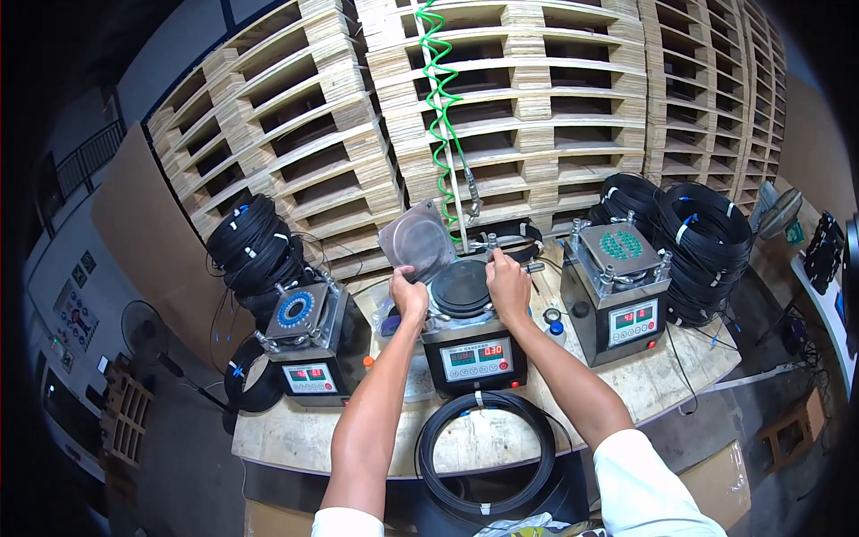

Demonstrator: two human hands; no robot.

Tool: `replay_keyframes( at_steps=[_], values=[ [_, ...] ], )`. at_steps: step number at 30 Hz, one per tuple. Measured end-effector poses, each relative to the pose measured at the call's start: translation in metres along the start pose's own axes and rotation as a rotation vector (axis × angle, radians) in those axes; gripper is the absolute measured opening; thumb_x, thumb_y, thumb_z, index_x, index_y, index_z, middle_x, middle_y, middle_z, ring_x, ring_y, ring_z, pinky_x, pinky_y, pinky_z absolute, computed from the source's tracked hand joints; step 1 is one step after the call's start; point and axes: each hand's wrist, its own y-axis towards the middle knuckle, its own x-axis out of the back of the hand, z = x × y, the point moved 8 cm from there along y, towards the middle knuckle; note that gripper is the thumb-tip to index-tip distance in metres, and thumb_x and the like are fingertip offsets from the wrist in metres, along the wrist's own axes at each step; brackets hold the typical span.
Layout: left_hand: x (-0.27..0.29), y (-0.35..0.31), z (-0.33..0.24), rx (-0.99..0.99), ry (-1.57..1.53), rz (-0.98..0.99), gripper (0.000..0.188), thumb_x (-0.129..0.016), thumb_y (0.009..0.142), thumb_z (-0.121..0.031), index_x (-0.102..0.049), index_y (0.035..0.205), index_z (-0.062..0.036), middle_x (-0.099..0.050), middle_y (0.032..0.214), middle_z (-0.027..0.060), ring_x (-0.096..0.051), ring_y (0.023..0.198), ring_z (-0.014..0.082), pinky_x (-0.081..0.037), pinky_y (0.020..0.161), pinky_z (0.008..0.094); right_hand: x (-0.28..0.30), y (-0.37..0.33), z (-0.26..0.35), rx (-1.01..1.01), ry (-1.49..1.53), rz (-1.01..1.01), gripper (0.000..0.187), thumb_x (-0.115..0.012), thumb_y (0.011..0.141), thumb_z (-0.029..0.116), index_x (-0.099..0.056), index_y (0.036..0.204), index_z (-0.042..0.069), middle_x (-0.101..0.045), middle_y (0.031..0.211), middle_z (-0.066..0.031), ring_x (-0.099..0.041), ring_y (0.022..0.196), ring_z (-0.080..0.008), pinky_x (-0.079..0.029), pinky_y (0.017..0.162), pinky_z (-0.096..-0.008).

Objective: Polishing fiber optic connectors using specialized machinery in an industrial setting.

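My left hand (409,294) grips the lower edge of a square, greyish plate with a round face (420,240), tilted up beside the middle bench machine (474,362). A dark round disc (461,288) lies on top of that machine. At the disc's right edge my right hand (508,286) is closed, its fingertips at a metal corner post (492,242) of the machine; the fingers partly hide the grip. In front, between my forearms, lies a coil of black cable (433,479) with white ties.
Two similar machines stand at either side, one with a blue ring fixture (296,308), one with green connectors (619,244). Black cable coils (255,246) (707,237) are piled beside them. A green spiral air hose (438,80) hangs before stacked wooden pallets (519,98). A blue-capped bottle (557,329) stands right of the middle machine.
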Motion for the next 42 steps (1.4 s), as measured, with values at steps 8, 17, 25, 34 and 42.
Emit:
replay_keyframes(
  at_steps=[8, 17, 25, 34, 42],
  values=[
    [0.004, -0.002, -0.005, -0.071, -0.056, 0.035, 0.044, -0.054, 0.071, 0.01, -0.06, 0.112, -0.005, -0.058, 0.114, 0.0207, -0.054, 0.115, 0.0382, -0.04, 0.104, 0.0431, -0.035, 0.015, -0.016, -0.067, 0.439, 0.356, 0.018, -0.061, 0.085, 0.017, -0.067, 0.095, 0.003, -0.066, 0.072, -0.018, -0.067, 0.069, -0.0326, -0.052, 0.067, -0.0422],
    [0.017, -0.011, -0.019, 0.028, -0.074, 0.047, 0.046, -0.057, 0.076, 0.009, -0.058, 0.12, -0.0047, -0.058, 0.124, 0.0188, -0.053, 0.123, 0.0343, -0.039, 0.107, 0.0396, -0.087, 0.104, -0.062, 0.048, 0.523, 0.123, 0.02, -0.063, 0.089, 0.02, -0.069, 0.091, 0.001, -0.068, 0.074, -0.0134, -0.064, 0.062, -0.0195, -0.05, 0.06, -0.034],
    [-0.011, -0.021, -0.041, -0.031, -0.115, 0.114, 0.045, -0.054, 0.076, 0.008, -0.056, 0.119, -0.0043, -0.056, 0.123, 0.0187, -0.051, 0.121, 0.0361, -0.037, 0.107, 0.0428, -0.227, 0.239, -0.191, 0.128, 0.044, 0.315, 0.061, -0.084, 0.071, 0.025, -0.06, 0.12, -0.001, -0.069, 0.094, -0.0152, -0.067, 0.088, -0.0238, -0.054, 0.08, -0.0351],
    [0.016, -0.013, -0.021, -0.016, -0.104, 0.032, 0.047, -0.054, 0.074, 0.009, -0.055, 0.119, -0.0016, -0.055, 0.121, 0.0203, -0.051, 0.12, 0.0374, -0.037, 0.107, 0.0427, -0.155, 0.189, -0.073, 0.056, 0.516, 0.339, 0.036, -0.076, 0.075, 0.018, -0.057, 0.099, -0.001, -0.063, 0.076, -0.0088, -0.063, 0.07, -0.0215, -0.052, 0.068, -0.037],
    [0.007, -0.009, -0.015, -0.067, -0.117, 0.029, 0.045, -0.056, 0.075, 0.008, -0.054, 0.118, -0.0014, -0.055, 0.121, 0.0212, -0.052, 0.119, 0.0378, -0.038, 0.106, 0.0423, -0.063, 0.081, 0.011, -0.048, 0.915, 0.724, 0.033, -0.052, 0.088, -0.003, -0.047, 0.12, 0.006, -0.058, 0.088, -0.0062, -0.064, 0.077, -0.016, -0.053, 0.071, -0.0302]
  ],
)
